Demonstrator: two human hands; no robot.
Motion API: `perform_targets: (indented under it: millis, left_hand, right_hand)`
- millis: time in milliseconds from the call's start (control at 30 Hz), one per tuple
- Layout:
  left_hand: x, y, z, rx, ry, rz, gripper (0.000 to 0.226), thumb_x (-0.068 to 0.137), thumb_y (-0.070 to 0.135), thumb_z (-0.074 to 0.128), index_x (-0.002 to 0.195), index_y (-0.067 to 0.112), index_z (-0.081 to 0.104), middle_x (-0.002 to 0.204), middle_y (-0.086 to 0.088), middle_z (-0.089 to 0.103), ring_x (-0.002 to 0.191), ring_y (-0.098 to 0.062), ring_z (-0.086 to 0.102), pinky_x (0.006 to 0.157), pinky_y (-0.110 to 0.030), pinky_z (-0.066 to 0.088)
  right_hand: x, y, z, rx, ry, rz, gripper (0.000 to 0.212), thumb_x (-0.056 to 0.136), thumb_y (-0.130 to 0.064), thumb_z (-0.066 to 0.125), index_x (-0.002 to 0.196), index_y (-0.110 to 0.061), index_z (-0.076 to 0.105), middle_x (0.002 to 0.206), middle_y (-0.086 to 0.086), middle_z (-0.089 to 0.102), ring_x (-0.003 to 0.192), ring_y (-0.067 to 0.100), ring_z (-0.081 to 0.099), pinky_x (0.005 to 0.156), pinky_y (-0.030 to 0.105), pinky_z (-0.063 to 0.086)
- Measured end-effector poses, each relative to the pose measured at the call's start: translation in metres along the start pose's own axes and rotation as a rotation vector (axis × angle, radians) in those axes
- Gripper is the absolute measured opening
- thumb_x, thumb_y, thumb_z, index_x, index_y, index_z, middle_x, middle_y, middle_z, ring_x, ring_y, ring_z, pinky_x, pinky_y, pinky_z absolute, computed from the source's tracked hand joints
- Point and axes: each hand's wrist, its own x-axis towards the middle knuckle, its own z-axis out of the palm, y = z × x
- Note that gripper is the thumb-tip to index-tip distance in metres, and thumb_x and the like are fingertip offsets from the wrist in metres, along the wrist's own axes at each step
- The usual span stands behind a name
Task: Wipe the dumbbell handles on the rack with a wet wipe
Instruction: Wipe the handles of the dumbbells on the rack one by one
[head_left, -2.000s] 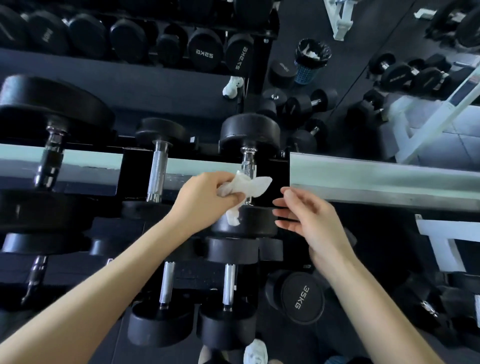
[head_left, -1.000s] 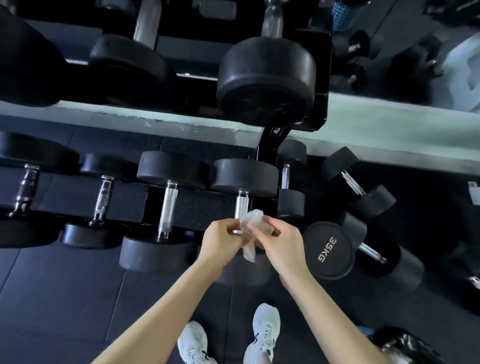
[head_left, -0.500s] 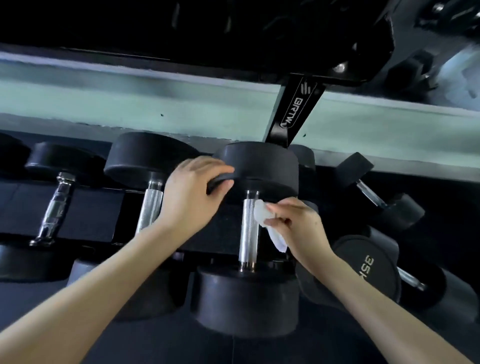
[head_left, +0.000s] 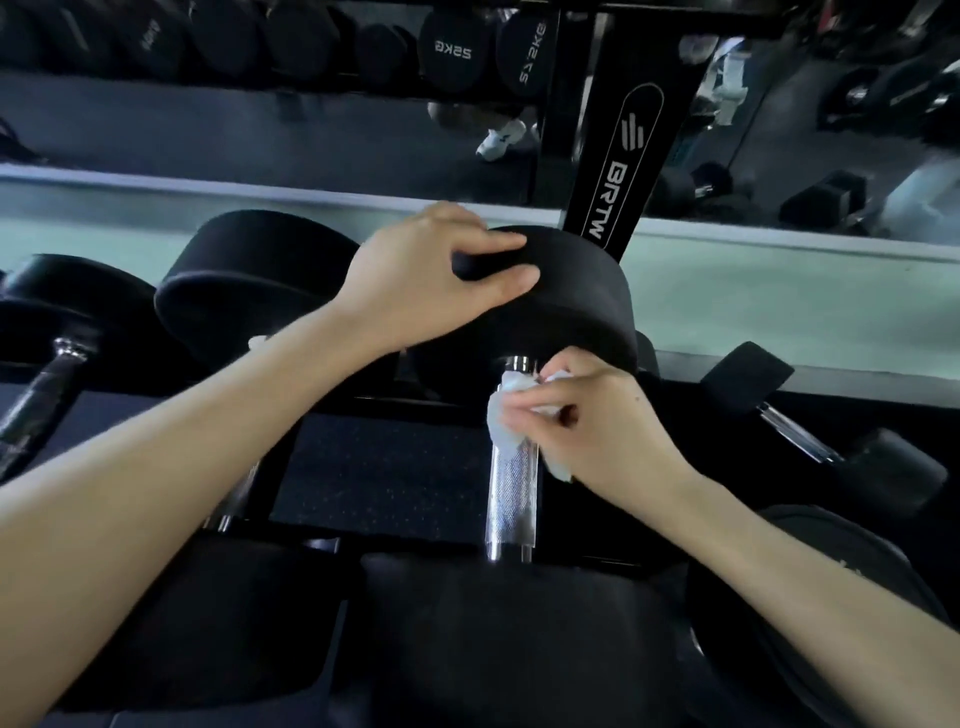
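A black dumbbell lies on the lower rack shelf with its knurled chrome handle (head_left: 511, 499) pointing toward me. My right hand (head_left: 597, 421) pinches a white wet wipe (head_left: 506, 415) against the upper end of that handle, just under the far weight head (head_left: 571, 296). My left hand (head_left: 431, 280) grips the top edge of that far head, thumb in front and fingers over the rim. The near head (head_left: 509, 623) of the same dumbbell fills the lower middle.
More dumbbells sit to the left, with one chrome handle (head_left: 41, 384) at the far left and a head (head_left: 260, 280) beside my left hand. A black rack upright marked BRTW (head_left: 618, 171) rises behind. Another dumbbell (head_left: 800, 431) lies on the right. A mirror behind reflects the rack.
The view has closed in on the lower-shelf dumbbell. My left hand stays on the far head. My right hand has slid the wipe up the handle toward that head.
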Motion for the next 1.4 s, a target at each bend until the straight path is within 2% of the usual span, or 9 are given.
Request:
perform_targets:
  millis: [167, 300, 433, 500, 633, 867, 1067, 1267, 1400]
  left_hand:
    - [0.001, 0.001, 0.008, 0.013, 0.035, -0.018, 0.039, 0.081, 0.061, 0.055, 0.118, 0.048, 0.057, 0.123, 0.018, 0.051, 0.108, -0.001, 0.052, 0.085, -0.023, 0.042]
    - [0.0, 0.003, 0.004, -0.01, 0.015, -0.049, 0.041, 0.08, 0.061, 0.056, 0.118, 0.049, 0.057, 0.125, 0.019, 0.048, 0.112, -0.004, 0.05, 0.08, -0.023, 0.038]
    - [0.001, 0.005, 0.002, -0.017, -0.006, -0.07, 0.042, 0.08, 0.061, 0.056, 0.12, 0.048, 0.056, 0.124, 0.018, 0.048, 0.113, -0.007, 0.049, 0.079, -0.023, 0.037]
    - [0.0, 0.005, 0.004, -0.006, -0.003, -0.073, 0.042, 0.081, 0.061, 0.055, 0.121, 0.047, 0.055, 0.126, 0.017, 0.047, 0.114, -0.008, 0.048, 0.079, -0.023, 0.037]
    - [-0.001, 0.005, 0.003, -0.007, -0.012, -0.068, 0.042, 0.081, 0.061, 0.054, 0.121, 0.047, 0.055, 0.127, 0.016, 0.047, 0.114, -0.008, 0.048, 0.078, -0.024, 0.037]
    - [0.001, 0.004, 0.003, -0.003, -0.021, -0.073, 0.042, 0.081, 0.061, 0.053, 0.121, 0.049, 0.054, 0.125, 0.016, 0.047, 0.114, -0.008, 0.048, 0.077, -0.023, 0.034]
    - [0.004, 0.003, 0.002, -0.025, -0.027, -0.094, 0.041, 0.08, 0.061, 0.055, 0.119, 0.05, 0.055, 0.126, 0.019, 0.047, 0.116, -0.006, 0.046, 0.079, -0.023, 0.034]
    - [0.003, 0.004, 0.003, -0.029, -0.037, -0.112, 0.041, 0.081, 0.061, 0.054, 0.12, 0.051, 0.054, 0.125, 0.021, 0.045, 0.116, -0.004, 0.045, 0.081, -0.022, 0.032]
    - [0.003, 0.003, 0.003, -0.037, -0.032, -0.11, 0.04, 0.08, 0.061, 0.054, 0.119, 0.051, 0.055, 0.124, 0.021, 0.046, 0.116, -0.004, 0.045, 0.082, -0.023, 0.033]
  right_hand:
    - [0.001, -0.002, -0.002, -0.142, 0.07, -0.233, 0.026, 0.078, -0.005, 0.057, 0.072, -0.03, 0.059, 0.074, -0.007, 0.064, 0.079, 0.006, 0.057, 0.074, 0.012, 0.041]
    - [-0.011, 0.002, -0.003, -0.097, 0.049, -0.276, 0.031, 0.081, 0.005, 0.058, 0.102, -0.012, 0.073, 0.116, 0.004, 0.068, 0.114, 0.006, 0.055, 0.101, 0.004, 0.031]
    - [-0.015, 0.007, 0.003, 0.009, -0.246, -0.218, 0.033, 0.089, -0.02, 0.063, 0.121, -0.016, 0.063, 0.137, -0.015, 0.04, 0.134, -0.004, 0.029, 0.111, 0.007, 0.012]
    - [-0.009, 0.008, 0.005, 0.016, -0.281, -0.253, 0.034, 0.087, -0.024, 0.063, 0.12, -0.015, 0.064, 0.136, -0.014, 0.041, 0.133, -0.008, 0.024, 0.112, 0.008, 0.01]
    - [-0.002, 0.011, 0.001, 0.09, -0.236, -0.235, 0.024, 0.087, -0.01, 0.062, 0.111, -0.007, 0.068, 0.128, 0.003, 0.059, 0.125, -0.006, 0.039, 0.107, 0.008, 0.025]
    - [-0.022, 0.023, -0.008, 0.026, -0.333, -0.483, 0.029, 0.084, 0.007, 0.055, 0.106, -0.003, 0.07, 0.124, 0.004, 0.059, 0.125, 0.001, 0.044, 0.109, 0.016, 0.03]
    - [0.017, 0.034, 0.003, -0.038, -0.221, -0.481, 0.038, 0.078, 0.021, 0.051, 0.103, 0.0, 0.07, 0.118, 0.016, 0.064, 0.117, 0.023, 0.057, 0.106, 0.042, 0.038]
    - [-0.016, 0.035, 0.006, 0.017, -0.374, -0.657, 0.035, 0.079, 0.017, 0.052, 0.103, -0.001, 0.07, 0.118, 0.013, 0.065, 0.117, 0.019, 0.057, 0.107, 0.039, 0.039]
    - [0.021, 0.046, 0.0, -0.01, -0.337, -0.603, 0.042, 0.077, 0.022, 0.045, 0.105, 0.002, 0.069, 0.12, 0.016, 0.062, 0.121, 0.021, 0.053, 0.111, 0.039, 0.034]
